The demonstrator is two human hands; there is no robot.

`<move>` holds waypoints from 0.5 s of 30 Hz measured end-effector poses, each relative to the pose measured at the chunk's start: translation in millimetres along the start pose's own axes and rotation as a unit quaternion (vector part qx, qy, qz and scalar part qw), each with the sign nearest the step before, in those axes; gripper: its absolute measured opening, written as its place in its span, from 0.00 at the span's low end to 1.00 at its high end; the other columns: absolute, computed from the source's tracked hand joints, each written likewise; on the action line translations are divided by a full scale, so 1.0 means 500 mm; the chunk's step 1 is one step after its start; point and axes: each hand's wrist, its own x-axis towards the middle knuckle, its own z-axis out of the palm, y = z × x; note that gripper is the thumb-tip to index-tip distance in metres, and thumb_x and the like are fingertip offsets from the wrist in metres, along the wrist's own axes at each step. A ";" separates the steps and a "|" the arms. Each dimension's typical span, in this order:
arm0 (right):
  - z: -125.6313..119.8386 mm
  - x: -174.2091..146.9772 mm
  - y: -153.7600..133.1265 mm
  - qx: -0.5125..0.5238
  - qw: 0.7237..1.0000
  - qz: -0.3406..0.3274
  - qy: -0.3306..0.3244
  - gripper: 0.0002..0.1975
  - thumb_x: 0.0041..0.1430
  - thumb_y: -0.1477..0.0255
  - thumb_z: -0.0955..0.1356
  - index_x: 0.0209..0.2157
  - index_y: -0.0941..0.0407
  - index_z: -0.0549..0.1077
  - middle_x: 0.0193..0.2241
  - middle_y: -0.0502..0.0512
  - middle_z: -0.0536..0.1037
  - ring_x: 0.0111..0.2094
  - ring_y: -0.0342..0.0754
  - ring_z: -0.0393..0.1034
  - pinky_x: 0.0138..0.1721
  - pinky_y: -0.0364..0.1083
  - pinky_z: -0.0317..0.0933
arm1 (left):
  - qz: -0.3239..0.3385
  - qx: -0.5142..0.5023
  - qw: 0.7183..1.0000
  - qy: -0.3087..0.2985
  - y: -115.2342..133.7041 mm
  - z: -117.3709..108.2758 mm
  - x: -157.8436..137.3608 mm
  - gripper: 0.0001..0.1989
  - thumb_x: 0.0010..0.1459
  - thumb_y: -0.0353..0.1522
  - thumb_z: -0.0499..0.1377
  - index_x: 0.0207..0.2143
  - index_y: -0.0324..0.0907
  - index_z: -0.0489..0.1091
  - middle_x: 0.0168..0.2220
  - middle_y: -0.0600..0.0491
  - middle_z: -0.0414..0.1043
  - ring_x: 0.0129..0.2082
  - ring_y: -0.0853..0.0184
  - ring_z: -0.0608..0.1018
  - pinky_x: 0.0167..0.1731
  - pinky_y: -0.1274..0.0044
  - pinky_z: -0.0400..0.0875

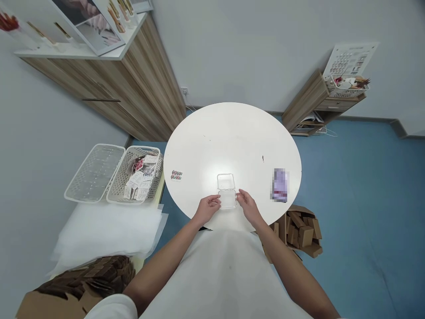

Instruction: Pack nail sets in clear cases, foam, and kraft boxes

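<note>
A small clear plastic box point(227, 199) with its hinged lid point(226, 181) laid back lies near the front edge of the round white table point(229, 128). At the box's left side, my left hand point(208, 208) pinches the edge between thumb and fingers. My right hand point(247, 206) has its fingers on the right edge, opposite the left one. Inside the box I see no contents. To the left on the table lies a small card of colourful press-on nails point(176, 175).
A pixelated purple item point(280, 184) lies at the table's right. Left of the table are a white basket of packets point(136, 177), its lid point(96, 173) and stacked white sheets point(109, 230). Cardboard boxes point(303, 230) stand on the floor at right, beside the table.
</note>
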 end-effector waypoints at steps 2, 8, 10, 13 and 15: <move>0.004 -0.016 0.026 -0.021 1.000 0.006 -0.011 0.28 0.50 0.57 0.63 0.52 0.52 0.61 0.49 0.57 0.67 0.48 0.50 0.63 0.46 0.50 0.58 | -0.013 -0.002 1.000 0.009 -0.017 0.001 0.004 0.20 0.44 0.30 0.60 0.43 0.39 0.67 0.32 0.52 0.71 0.28 0.72 0.74 0.33 0.77 0.68; 0.019 -0.033 0.072 -0.075 0.996 0.003 -0.038 0.30 0.50 0.57 0.63 0.55 0.49 0.57 0.51 0.56 0.62 0.51 0.51 0.58 0.46 0.51 0.58 | -0.026 0.011 1.000 0.005 -0.052 0.016 0.018 0.20 0.45 0.30 0.60 0.43 0.40 0.65 0.32 0.52 0.71 0.29 0.71 0.74 0.33 0.76 0.69; 0.021 -0.029 0.082 -0.089 0.996 0.012 -0.030 0.32 0.50 0.57 0.63 0.56 0.49 0.54 0.50 0.56 0.61 0.50 0.51 0.58 0.46 0.50 0.58 | -0.026 0.021 0.999 0.007 -0.060 0.023 0.025 0.19 0.45 0.30 0.59 0.43 0.40 0.65 0.32 0.52 0.71 0.30 0.70 0.74 0.34 0.76 0.69; 0.020 -0.017 0.098 -0.108 0.993 0.031 -0.018 0.34 0.48 0.56 0.64 0.57 0.49 0.53 0.48 0.56 0.60 0.50 0.51 0.57 0.48 0.50 0.57 | -0.023 0.043 0.999 0.010 -0.074 0.034 0.036 0.19 0.47 0.30 0.58 0.44 0.40 0.65 0.32 0.52 0.71 0.30 0.71 0.74 0.36 0.75 0.68; 0.018 -0.008 0.109 -0.117 0.992 0.045 -0.015 0.36 0.47 0.55 0.64 0.57 0.49 0.53 0.48 0.56 0.59 0.50 0.51 0.56 0.49 0.50 0.56 | -0.020 0.064 0.998 0.012 -0.082 0.040 0.043 0.19 0.48 0.30 0.57 0.45 0.40 0.65 0.33 0.52 0.70 0.31 0.71 0.73 0.38 0.74 0.67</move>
